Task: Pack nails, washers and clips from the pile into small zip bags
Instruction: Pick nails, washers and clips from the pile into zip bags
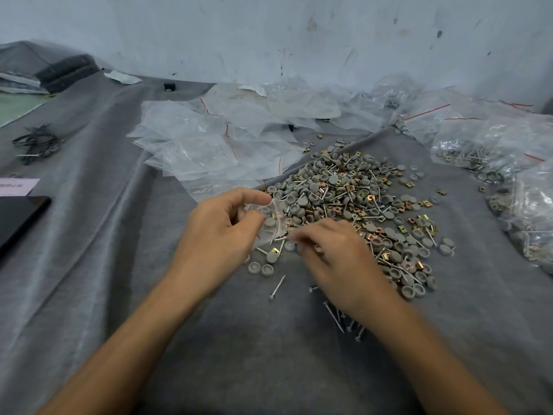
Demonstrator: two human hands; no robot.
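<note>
Below, grey cloth (269,354) bears pile (344,199); scuffed wall (269,34) behind.

I can read nothing; the print on the paper slip (16,186), far left of my left hand (221,232), is blurred.

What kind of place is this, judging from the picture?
Probably a small hand-packing workbench: a grey cloth bears a pile of grey round washers, nails and brass clips, beside empty clear zip bags and filled ones.
</note>
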